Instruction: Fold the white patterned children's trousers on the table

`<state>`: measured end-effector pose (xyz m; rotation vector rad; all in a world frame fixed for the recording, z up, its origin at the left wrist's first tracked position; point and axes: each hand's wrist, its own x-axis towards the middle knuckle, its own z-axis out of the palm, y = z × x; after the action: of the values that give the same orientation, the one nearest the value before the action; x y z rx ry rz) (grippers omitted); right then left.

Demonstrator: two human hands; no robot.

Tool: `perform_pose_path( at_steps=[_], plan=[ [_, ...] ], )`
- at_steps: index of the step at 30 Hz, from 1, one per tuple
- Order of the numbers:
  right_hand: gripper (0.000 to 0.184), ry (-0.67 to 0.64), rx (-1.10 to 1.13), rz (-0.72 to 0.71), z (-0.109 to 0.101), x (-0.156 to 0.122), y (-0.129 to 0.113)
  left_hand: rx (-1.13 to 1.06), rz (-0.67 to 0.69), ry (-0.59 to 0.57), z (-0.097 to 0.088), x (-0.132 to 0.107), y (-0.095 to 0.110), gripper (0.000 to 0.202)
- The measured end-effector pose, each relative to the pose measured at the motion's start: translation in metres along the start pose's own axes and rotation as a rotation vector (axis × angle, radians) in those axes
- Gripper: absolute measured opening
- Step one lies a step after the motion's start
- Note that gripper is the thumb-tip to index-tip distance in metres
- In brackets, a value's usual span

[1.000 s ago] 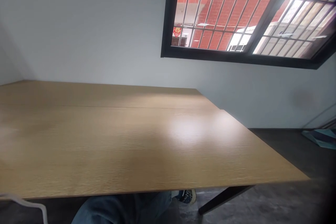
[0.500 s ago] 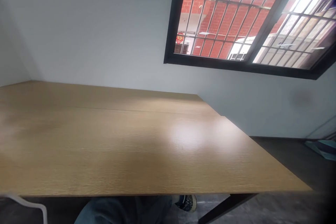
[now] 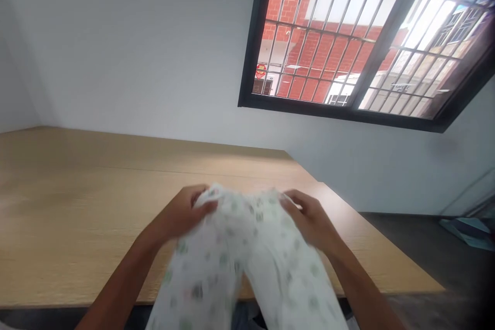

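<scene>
A pair of white trousers (image 3: 232,237) with a small green and grey print hangs between my hands, slightly blurred. Gripping the waistband at its left corner is my left hand (image 3: 189,211), thumb on the near side. My right hand (image 3: 307,216) pinches the waistband at the other corner. The two legs spread apart towards me and run over the table's near edge, out of the bottom of the view. Wood-coloured tabletop (image 3: 96,227) lies beneath and beyond the trousers.
Behind the table rises a pale wall (image 3: 135,51) with a barred, dark-framed window (image 3: 328,46) at the upper right. The table's right edge slants away above a dark floor (image 3: 398,237). A bluish object (image 3: 469,232) lies on the floor at far right.
Both hands have come into view from below, holding the trousers over the tabletop. The whole scene sits slightly lower in the frame, with more of the window's upper part showing.
</scene>
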<state>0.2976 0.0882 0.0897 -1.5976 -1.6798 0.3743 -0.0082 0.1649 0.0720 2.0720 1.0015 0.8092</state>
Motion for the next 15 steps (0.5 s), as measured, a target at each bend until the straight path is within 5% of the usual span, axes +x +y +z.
perform_pose_path(
  at_steps=[3, 5, 10, 15],
  plan=[
    [0.025, 0.030, -0.186, 0.116, 0.028, 0.071, 0.046, 0.215, -0.210, 0.072, 0.005, 0.072, -0.031, 0.051],
    [0.032, -0.009, -0.305, 0.122, 0.051, 0.092, 0.077, 0.394, -0.258, 0.065, 0.019, 0.091, -0.059, 0.062],
    [0.036, -0.315, -0.384, -0.151, 0.087, 0.083, 0.112, 0.477, 0.028, -0.299, 0.056, 0.069, -0.112, 0.055],
    [0.051, -0.464, -0.603, -0.120, 0.098, 0.090, 0.105, 0.658, -0.044, -0.339, 0.065, 0.075, -0.119, 0.061]
  ],
)
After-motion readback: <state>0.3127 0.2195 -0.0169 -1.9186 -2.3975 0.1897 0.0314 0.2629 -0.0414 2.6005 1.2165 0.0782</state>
